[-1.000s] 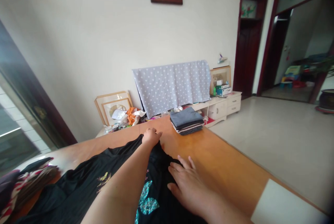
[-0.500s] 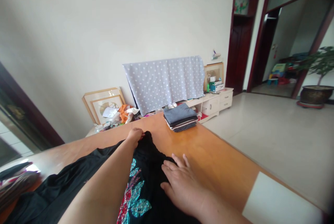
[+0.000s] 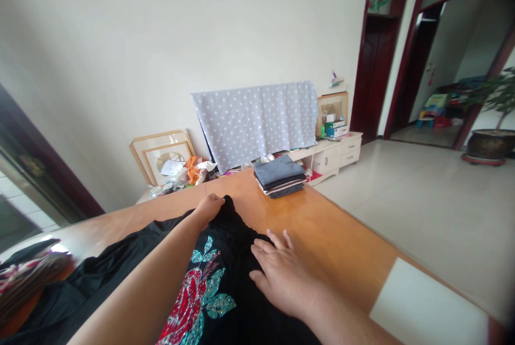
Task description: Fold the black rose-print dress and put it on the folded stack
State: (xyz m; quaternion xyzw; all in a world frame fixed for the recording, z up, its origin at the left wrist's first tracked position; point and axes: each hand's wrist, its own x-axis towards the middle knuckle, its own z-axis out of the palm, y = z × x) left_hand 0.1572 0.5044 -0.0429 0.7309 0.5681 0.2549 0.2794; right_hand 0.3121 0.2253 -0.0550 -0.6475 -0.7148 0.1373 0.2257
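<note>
A black garment [image 3: 245, 280] with a sequined red rose and turquoise leaves lies spread over the wooden table [image 3: 322, 232]. My left hand [image 3: 210, 208] reaches to its far edge and pinches the dark cloth there. Flat on the garment's right edge rests my right hand [image 3: 277, 272], fingers spread. My left forearm covers part of the cloth and the rose. Beyond my hands, a stack of folded clothes [image 3: 279, 174] sits at the table's far edge, a grey-blue piece on top.
More clothing [image 3: 30, 280] is piled at the table's left. A pale flat sheet [image 3: 430, 302] lies at the right edge. Behind the table, a low white cabinet [image 3: 341, 153] stands against the wall, with a polka-dot cloth [image 3: 257, 125] draped above it. A potted plant [image 3: 488, 144] stands far right.
The view has shifted slightly, and more of the sequined rose shows beside my left forearm. My left hand still pinches the far edge; my right hand stays flat on the cloth.
</note>
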